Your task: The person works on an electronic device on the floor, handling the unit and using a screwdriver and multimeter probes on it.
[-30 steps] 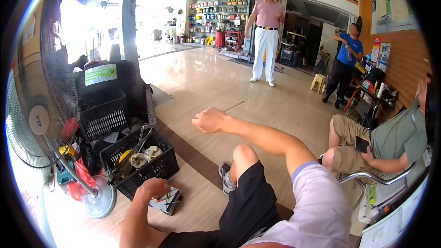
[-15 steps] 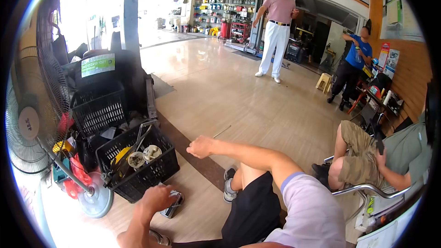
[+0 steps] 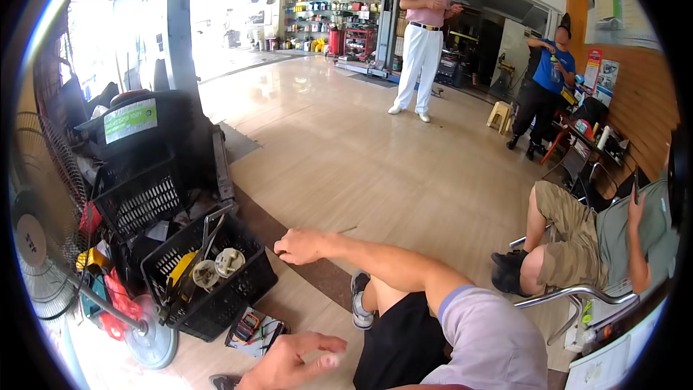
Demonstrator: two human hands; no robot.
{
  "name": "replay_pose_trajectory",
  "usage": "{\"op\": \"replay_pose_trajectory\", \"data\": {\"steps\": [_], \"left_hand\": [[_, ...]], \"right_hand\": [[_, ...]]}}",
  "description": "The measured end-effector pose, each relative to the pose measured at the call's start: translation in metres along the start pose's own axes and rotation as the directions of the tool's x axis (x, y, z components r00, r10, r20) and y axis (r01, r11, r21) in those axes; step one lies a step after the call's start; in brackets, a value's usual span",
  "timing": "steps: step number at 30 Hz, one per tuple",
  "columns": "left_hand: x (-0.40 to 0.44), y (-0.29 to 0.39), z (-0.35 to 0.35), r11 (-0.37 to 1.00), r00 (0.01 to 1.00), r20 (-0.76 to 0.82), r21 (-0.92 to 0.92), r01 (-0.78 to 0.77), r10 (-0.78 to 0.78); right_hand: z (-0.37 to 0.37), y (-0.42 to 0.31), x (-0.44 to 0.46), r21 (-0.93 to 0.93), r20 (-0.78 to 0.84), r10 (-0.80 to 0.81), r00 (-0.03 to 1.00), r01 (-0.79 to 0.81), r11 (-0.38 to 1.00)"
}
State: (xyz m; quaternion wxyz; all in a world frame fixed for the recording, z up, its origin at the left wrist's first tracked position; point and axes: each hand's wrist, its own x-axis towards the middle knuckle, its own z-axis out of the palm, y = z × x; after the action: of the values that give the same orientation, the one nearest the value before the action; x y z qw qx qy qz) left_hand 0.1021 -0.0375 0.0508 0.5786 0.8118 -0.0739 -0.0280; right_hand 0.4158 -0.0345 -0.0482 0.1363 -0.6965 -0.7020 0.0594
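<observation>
My right hand is closed, with a thin rod showing just behind it; the fingers curl over whatever they grip. My left hand is low in the view, thumb and fingers apart, with nothing between them. Just beyond it, a shallow box lies on the floor with an orange-and-black tool and thin tools on it. The black crate beside the box holds round white parts, a yellow item and metal handles.
A standing fan and a black bin are at the left. One person in white trousers stands ahead, another in blue farther right. A seated person is beside a metal armrest at the right.
My left hand has moved right and toward me, off the box, which now shows. My right hand has come lower and closer. The seated person's phone hand has risen.
</observation>
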Motion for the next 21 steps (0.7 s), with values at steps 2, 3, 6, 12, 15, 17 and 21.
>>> {"op": "replay_pose_trajectory", "data": {"steps": [2, 3, 6, 12, 15, 17, 21], "left_hand": [[0.001, 0.036, -0.001, 0.955, 0.980, -0.023, -0.219, -0.198, 0.198], [0.000, 0.049, 0.000, 0.902, 0.957, -0.053, -0.324, -0.286, 0.284], [0.006, 0.073, -0.003, 0.598, 0.873, 0.098, -0.765, -0.241, 0.478], [0.017, 0.081, 0.000, 0.474, 0.862, 0.053, -0.851, -0.224, 0.504], [0.018, 0.078, 0.000, 0.425, 0.863, 0.004, -0.872, -0.244, 0.505], [0.019, 0.077, -0.001, 0.382, 0.861, -0.033, -0.887, -0.260, 0.508], [0.017, 0.080, 0.000, 0.264, 0.834, -0.139, -0.909, -0.322, 0.535]], "right_hand": [[-0.003, 0.002, -0.001, 0.003, -0.002, 0.004, 1.000, -0.004, 1.000], [-0.003, 0.002, -0.001, 0.011, 0.000, 0.002, 1.000, -0.002, 1.000], [0.000, 0.011, -0.001, 0.112, -0.036, -0.035, 0.999, 0.039, 0.993], [-0.016, 0.009, -0.008, 0.156, -0.013, 0.019, 1.000, -0.017, 0.988], [-0.026, 0.001, -0.015, 0.324, 0.065, 0.112, 0.992, -0.127, 0.937], [-0.026, 0.000, -0.018, 0.327, 0.063, 0.088, 0.994, -0.104, 0.940], [-0.016, 0.007, -0.013, 0.289, 0.078, 0.059, 0.995, -0.079, 0.954]]}}
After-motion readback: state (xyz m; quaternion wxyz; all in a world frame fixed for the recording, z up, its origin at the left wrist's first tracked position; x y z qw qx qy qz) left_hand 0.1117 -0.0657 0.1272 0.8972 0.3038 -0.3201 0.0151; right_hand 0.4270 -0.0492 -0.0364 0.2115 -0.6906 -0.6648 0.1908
